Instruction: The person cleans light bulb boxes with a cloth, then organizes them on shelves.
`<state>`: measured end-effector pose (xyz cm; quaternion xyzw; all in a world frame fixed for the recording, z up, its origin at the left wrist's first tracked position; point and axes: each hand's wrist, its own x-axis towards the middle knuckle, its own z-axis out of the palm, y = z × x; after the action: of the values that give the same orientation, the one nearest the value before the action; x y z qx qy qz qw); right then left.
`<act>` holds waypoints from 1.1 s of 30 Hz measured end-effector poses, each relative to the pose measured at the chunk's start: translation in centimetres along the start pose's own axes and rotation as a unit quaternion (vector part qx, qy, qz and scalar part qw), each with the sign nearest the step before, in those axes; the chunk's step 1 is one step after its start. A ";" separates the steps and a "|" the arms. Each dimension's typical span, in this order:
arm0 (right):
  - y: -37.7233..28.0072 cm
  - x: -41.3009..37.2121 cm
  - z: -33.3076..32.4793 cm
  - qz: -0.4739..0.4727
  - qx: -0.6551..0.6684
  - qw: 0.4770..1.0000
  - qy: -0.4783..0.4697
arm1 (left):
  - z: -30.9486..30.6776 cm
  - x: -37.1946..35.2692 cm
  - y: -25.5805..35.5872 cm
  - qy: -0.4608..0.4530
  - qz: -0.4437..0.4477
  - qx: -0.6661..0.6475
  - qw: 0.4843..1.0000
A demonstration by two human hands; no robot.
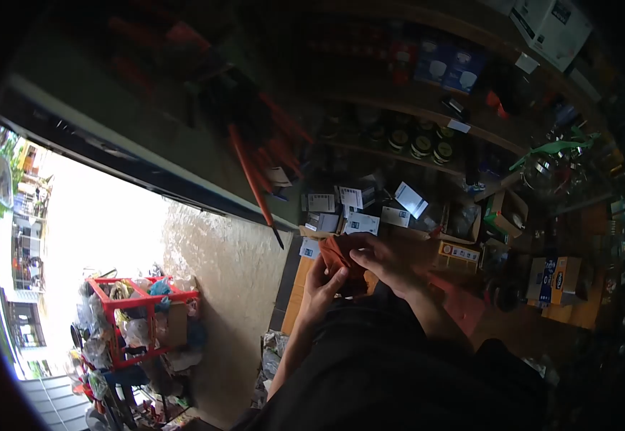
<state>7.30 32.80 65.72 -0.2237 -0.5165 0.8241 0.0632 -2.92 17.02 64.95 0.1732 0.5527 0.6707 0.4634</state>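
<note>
A reddish-brown, folded item (338, 251), perhaps cloth or a pouch, is held between both hands near the middle of the view. My left hand (322, 284) grips its lower left side, with the thumb pressed on its front. From the right, my right hand (380, 260) touches its upper edge with bent fingers. The underside of the item is dark and hard to make out. Just beyond the hands lie small white-labelled packets (362, 223).
Shelves (413, 97) with jars (421, 146) and boxes rise ahead. A yellow-and-blue box (567, 280) stands at the right. Orange-handled tools (249, 176) hang at upper left. A red frame (115, 304) full of bags stands lower left, by a bright doorway.
</note>
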 end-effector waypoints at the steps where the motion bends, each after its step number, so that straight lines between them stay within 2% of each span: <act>1: -0.8 0.2 0.4 0.006 -0.025 0.999 -0.025 | -0.7 -0.1 -0.6 0.000 0.010 -0.011 1.000; 2: -1.3 0.5 0.8 0.011 -0.049 0.998 -0.048 | -1.2 -0.2 -0.8 0.000 0.020 -0.020 1.000; 3: -0.7 0.6 1.4 -0.003 -0.072 0.997 -0.019 | -1.1 -0.7 -0.3 0.018 0.039 -0.006 0.999; 5: -0.8 0.2 2.1 -0.020 -0.148 0.988 -0.028 | -0.3 -1.5 1.0 0.053 0.072 0.020 0.996; 6: -1.0 0.1 2.5 -0.025 -0.184 0.982 -0.033 | -0.3 -1.8 1.3 0.056 0.062 0.001 0.997; 8: -0.3 -0.1 3.2 -0.045 -0.150 0.986 -0.054 | -0.7 -2.3 1.8 0.064 0.044 -0.037 0.996; 9: 0.1 -0.2 3.6 -0.053 -0.133 0.988 -0.066 | -0.5 -2.5 1.7 0.088 0.067 -0.027 0.994; 11: 0.7 -0.1 4.6 -0.040 -0.125 0.991 -0.024 | 0.0 -2.5 1.5 0.133 0.115 -0.002 0.984; 14: -0.4 0.3 4.8 0.004 -0.093 0.996 -0.004 | -0.5 -2.8 2.2 0.146 0.107 0.120 0.976; 15: -0.9 0.4 4.7 0.023 -0.079 0.997 -0.005 | -0.4 -2.9 2.7 0.147 0.105 0.122 0.976; 20: -1.3 1.0 4.1 0.000 -0.140 0.989 -0.049 | 0.5 -3.3 4.6 0.140 0.094 0.153 0.974; 24: -2.4 1.9 2.8 -0.012 -0.139 0.989 -0.040 | 0.7 -3.0 4.8 0.149 0.108 0.094 0.978; 26: -4.1 1.6 2.4 0.031 -0.114 0.993 -0.015 | -0.5 -2.3 3.7 0.147 0.134 0.034 0.979; 27: -4.7 1.4 2.2 0.052 -0.102 0.993 -0.001 | -1.0 -2.1 3.6 0.159 0.086 0.011 0.983; 30: -3.5 1.9 1.6 0.137 0.059 0.989 0.010 | -0.9 -1.2 3.5 0.148 0.044 -0.072 0.985; 33: -4.6 1.4 2.2 0.071 -0.008 0.997 0.011 | 0.1 -0.8 3.2 0.181 0.034 -0.061 0.981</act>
<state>4.52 33.58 70.18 -0.2690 -0.5053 0.8199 0.0084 -3.80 16.61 68.11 0.0386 0.5794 0.7387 0.3423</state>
